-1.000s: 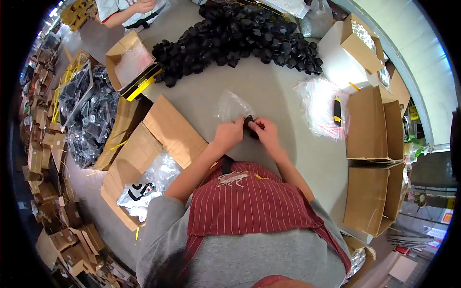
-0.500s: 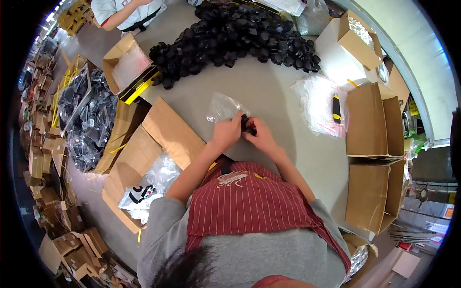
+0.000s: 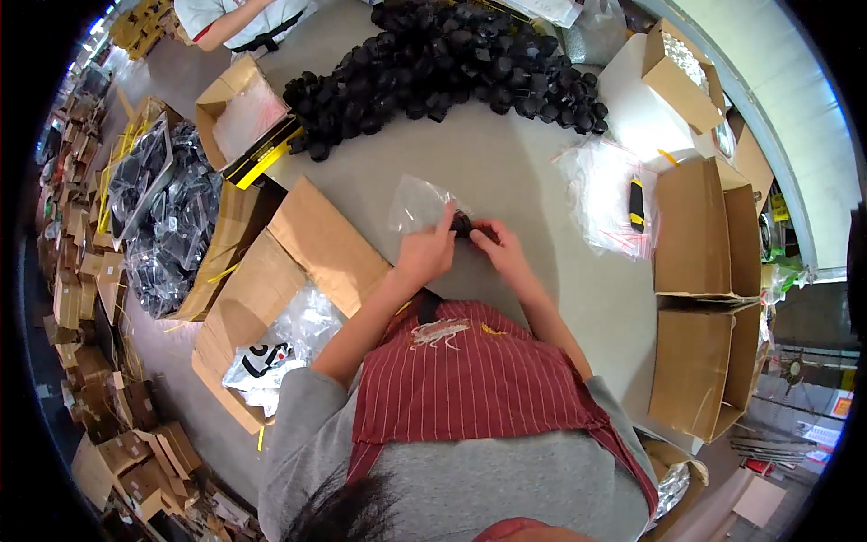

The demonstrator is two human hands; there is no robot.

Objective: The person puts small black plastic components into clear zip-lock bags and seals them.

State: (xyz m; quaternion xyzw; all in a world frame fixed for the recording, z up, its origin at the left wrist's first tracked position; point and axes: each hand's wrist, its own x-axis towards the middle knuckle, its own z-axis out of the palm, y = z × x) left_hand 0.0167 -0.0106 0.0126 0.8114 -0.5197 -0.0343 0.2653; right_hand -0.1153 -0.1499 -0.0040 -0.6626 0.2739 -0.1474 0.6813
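Observation:
Over the middle of the table, my left hand (image 3: 427, 255) is closed on a clear plastic bag (image 3: 417, 205) and a small black plastic part (image 3: 461, 224). The bag spreads out beyond my fingers to the far left. My right hand (image 3: 502, 249) comes in from the other side, thumb and fingers bent in a pinch at the right edge of the black part. How firmly it grips is too small to make out. At the far side of the table lies a large heap of similar black parts (image 3: 442, 68).
To the right lie a stack of clear bags (image 3: 591, 203) and a black-and-yellow cutter (image 3: 636, 203), beside open cardboard boxes (image 3: 691, 230). On the left are an open carton (image 3: 248, 312) holding plastic and a box of bagged parts (image 3: 172, 217). Another person (image 3: 244, 23) stands at the far left.
My right hand has shifted slightly right, its fingers less wrapped round the black part, which now shows more. My left hand stays nearly in place with the bag.

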